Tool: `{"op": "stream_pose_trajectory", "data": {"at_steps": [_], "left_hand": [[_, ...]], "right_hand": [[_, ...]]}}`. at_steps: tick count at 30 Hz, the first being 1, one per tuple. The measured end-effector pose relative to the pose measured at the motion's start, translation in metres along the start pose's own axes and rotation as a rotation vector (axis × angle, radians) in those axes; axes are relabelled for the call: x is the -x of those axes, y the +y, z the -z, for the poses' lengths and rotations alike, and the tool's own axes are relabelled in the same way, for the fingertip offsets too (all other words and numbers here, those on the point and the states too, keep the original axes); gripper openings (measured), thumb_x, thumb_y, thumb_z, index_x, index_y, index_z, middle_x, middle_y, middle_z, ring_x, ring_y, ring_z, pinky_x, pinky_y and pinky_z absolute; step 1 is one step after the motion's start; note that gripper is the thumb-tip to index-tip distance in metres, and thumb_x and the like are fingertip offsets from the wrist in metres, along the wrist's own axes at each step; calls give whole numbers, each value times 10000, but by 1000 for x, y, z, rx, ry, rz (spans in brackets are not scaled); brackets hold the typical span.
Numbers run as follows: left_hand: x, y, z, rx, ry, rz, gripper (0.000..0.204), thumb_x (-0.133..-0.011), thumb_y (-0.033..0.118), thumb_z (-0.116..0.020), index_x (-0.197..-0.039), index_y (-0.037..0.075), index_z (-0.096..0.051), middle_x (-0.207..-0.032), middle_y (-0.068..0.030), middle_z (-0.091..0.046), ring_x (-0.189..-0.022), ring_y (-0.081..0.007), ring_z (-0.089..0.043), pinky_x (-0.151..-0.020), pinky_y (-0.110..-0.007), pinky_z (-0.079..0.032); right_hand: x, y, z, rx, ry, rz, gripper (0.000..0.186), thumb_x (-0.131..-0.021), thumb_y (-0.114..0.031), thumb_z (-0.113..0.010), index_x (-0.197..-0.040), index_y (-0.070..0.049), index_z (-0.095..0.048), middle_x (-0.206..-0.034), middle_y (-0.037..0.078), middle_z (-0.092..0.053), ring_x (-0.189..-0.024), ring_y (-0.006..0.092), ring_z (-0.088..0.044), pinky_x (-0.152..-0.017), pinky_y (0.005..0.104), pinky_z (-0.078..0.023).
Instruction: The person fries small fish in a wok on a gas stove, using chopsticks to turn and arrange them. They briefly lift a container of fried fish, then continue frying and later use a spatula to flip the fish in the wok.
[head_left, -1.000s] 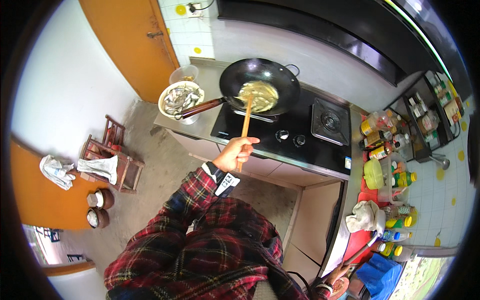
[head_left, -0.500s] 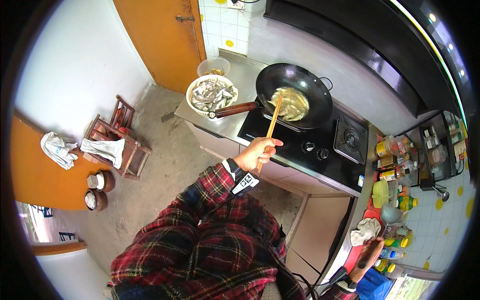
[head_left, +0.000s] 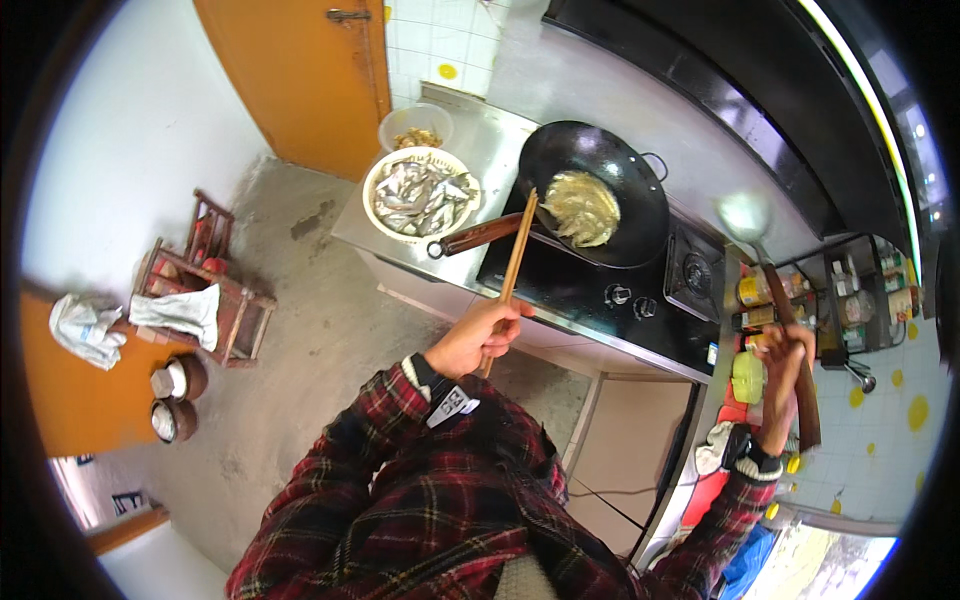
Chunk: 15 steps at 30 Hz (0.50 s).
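Note:
My left hand (head_left: 475,335) is closed on wooden chopsticks (head_left: 516,256), whose tips are at the left rim of the black wok (head_left: 610,150). Pale pieces, apparently fish, lie in oil (head_left: 582,205) in the wok. My right hand (head_left: 785,362) grips the wooden handle of a metal ladle (head_left: 742,215), its head raised to the right of the wok. A cream colander (head_left: 420,197) of small silvery fish sits on the steel counter beside the wok handle, with a clear bowl (head_left: 415,125) of brownish bits behind it.
The black hob (head_left: 656,345) has a second burner (head_left: 694,266) on the right. A range hood (head_left: 700,60) hangs overhead. A spice rack (head_left: 845,300), bottles and a green tub (head_left: 747,377) line the right side. At left stand wooden chairs (head_left: 250,325) and an orange door (head_left: 280,80).
My right hand has risen from the lower right, lifting the ladle high beside the hob. My left hand has drawn slightly down-left, and the chopstick tips moved from the food to the wok's rim.

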<state>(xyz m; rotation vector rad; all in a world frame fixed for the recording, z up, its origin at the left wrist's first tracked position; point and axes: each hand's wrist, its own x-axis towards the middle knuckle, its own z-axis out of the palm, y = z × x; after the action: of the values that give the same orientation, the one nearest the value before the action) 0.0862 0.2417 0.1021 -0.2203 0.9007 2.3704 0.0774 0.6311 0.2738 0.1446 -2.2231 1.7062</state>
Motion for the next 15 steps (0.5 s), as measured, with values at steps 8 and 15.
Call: {"op": "stream_pose_trajectory", "data": {"at_steps": [8, 15], "left_hand": [[14, 2, 13, 31, 17, 81, 191, -891, 149, -439, -1000, 26, -536, -611, 24, -413, -419, -12, -247, -386, -169, -205], [25, -6, 4, 38, 55, -2, 184, -881, 136, -446, -1003, 28, -532, -619, 23, -408, -425, -17, -250, -386, -173, -206]], "right_hand": [[-69, 41, -84, 363, -187, 34, 211, -892, -231, -585, -977, -39, -599, -815, 25, -595, -725, 105, -589, -664, 238, -479], [-111, 103, -90, 556, -235, 97, 184, -854, -243, -627, -896, -64, -620, -712, 31, -602, -645, 80, -544, -609, 239, -442]]}}
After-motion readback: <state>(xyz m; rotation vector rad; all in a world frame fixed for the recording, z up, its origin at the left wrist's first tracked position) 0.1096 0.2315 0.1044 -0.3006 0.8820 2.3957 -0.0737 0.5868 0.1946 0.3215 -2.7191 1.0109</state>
